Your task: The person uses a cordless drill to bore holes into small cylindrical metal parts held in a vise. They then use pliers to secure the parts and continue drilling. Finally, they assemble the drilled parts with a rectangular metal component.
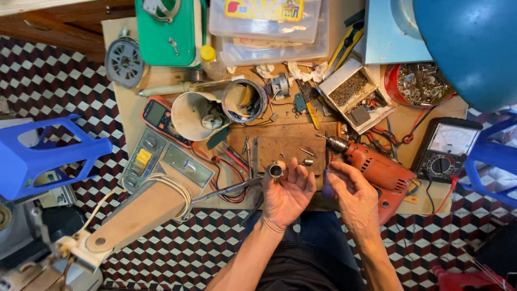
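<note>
At the top of the bench lie clear plastic packages (269, 27), stacked, the upper one bearing a yellow label (264, 9) with red and blue patches. An open white cardboard box (355, 94) sits right of centre. The orange multimeter (161, 119) at left has a small greyish screen; the black meter (448, 148) at right shows a pale dial face, perhaps under glass.
</note>
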